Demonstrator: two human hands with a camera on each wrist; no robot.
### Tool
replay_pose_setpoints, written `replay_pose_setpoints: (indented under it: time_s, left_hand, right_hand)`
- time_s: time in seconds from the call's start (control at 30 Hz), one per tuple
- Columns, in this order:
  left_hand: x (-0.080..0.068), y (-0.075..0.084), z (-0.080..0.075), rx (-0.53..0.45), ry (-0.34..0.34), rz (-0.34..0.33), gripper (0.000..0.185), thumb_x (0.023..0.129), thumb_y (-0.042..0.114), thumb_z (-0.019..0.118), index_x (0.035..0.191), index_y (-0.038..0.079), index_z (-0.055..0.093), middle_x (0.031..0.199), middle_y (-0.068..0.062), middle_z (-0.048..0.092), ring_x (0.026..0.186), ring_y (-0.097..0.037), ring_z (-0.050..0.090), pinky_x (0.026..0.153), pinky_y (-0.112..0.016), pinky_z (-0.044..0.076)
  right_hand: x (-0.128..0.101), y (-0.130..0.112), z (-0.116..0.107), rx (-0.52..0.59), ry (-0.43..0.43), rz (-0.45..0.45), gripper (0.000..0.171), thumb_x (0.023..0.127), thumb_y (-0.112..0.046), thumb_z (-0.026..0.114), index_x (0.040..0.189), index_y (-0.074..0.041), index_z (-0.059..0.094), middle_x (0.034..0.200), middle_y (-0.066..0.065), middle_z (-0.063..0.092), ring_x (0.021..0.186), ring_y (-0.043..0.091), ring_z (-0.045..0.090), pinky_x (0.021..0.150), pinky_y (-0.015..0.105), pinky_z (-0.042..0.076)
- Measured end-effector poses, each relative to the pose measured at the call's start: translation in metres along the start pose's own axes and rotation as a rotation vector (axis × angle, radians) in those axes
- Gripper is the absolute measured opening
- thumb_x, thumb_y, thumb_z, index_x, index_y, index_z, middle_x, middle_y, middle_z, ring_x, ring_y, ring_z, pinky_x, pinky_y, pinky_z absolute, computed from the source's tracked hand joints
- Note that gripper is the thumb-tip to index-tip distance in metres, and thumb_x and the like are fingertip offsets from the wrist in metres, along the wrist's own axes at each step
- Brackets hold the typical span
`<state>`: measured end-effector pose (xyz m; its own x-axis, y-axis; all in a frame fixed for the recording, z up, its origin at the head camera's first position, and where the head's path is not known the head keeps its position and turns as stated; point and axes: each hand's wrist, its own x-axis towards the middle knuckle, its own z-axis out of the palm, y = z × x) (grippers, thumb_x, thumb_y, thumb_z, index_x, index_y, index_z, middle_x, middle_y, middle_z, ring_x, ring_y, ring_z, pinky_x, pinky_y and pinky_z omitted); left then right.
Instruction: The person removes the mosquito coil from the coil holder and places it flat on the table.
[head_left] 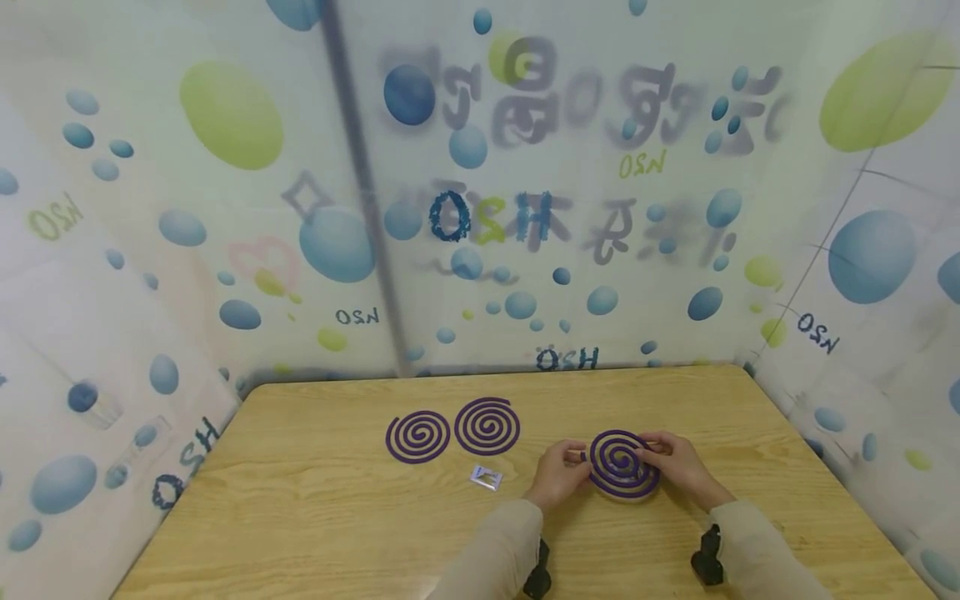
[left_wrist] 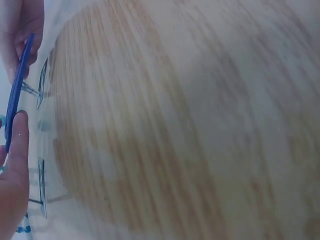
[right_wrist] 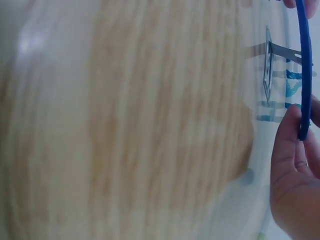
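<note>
Both hands hold one purple coil (head_left: 622, 465) just above the surface (head_left: 315, 517), toward five o'clock from its middle. The left hand (head_left: 558, 475) pinches the rim at nine o'clock, the right hand (head_left: 678, 468) at three, fingers curled onto the edge. Such spirals look brittle, so I judge that uneven pulling or twisting could snap a ring. Two more coils (head_left: 417, 436) (head_left: 487, 426) lie flat at ten o'clock, with a small metal stand (head_left: 486, 477) near them; a careless sleeve might sweep it off.
</note>
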<state>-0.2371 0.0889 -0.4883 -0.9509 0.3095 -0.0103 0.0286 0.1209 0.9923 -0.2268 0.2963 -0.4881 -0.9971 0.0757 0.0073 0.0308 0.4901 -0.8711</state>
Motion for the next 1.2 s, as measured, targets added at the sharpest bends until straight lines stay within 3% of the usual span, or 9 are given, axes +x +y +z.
replay_pose_setpoints:
  time_s: [0.17,0.3,0.8,0.97,1.2]
  left_hand:
    - [0.0,-0.003,0.003,0.033,0.009,0.019,0.033,0.074,-0.01,0.064,0.106,-0.006,0.057,0.084,-0.008,0.056,0.061,-0.009,0.057,0.054,-0.022,0.054]
    - [0.0,-0.004,0.004,0.043,0.025,0.015,0.034,0.073,-0.01,0.064,0.106,-0.005,0.057,0.082,-0.005,0.054,0.057,-0.007,0.054,0.053,-0.02,0.053]
    - [-0.003,0.005,0.008,-0.023,0.044,0.056,0.034,0.073,-0.013,0.063,0.105,-0.005,0.058,0.083,-0.008,0.055,0.062,-0.008,0.056,0.051,-0.022,0.052]
    - [-0.002,0.007,0.009,0.003,0.044,0.068,0.033,0.075,-0.01,0.063,0.106,-0.002,0.058,0.085,-0.006,0.055,0.062,-0.007,0.056,0.048,-0.02,0.05]
    - [0.006,0.01,0.002,0.017,0.042,0.086,0.033,0.076,-0.01,0.063,0.108,0.0,0.059,0.087,-0.005,0.055,0.067,-0.008,0.055,0.057,-0.02,0.053]
  right_hand:
    - [0.001,-0.001,0.001,0.004,0.002,0.006,0.037,0.083,-0.007,0.063,0.111,0.015,0.051,0.094,0.022,0.063,0.082,0.025,0.06,0.066,0.025,0.052]
    - [0.002,0.0,0.005,0.033,0.012,0.013,0.036,0.082,-0.005,0.063,0.11,0.014,0.051,0.093,0.022,0.063,0.079,0.02,0.06,0.065,0.024,0.051]
    - [-0.001,-0.003,-0.002,0.019,0.016,0.037,0.038,0.085,-0.009,0.06,0.115,0.012,0.049,0.098,0.021,0.061,0.083,0.021,0.059,0.068,0.025,0.051]
    - [-0.003,-0.008,-0.009,0.012,-0.005,0.061,0.041,0.087,-0.014,0.058,0.118,0.01,0.049,0.098,0.018,0.061,0.081,0.017,0.057,0.065,0.026,0.051]
    - [-0.001,-0.019,-0.016,0.078,-0.041,0.034,0.039,0.093,-0.016,0.048,0.121,0.011,0.045,0.099,0.017,0.06,0.08,0.015,0.059,0.067,0.027,0.054]
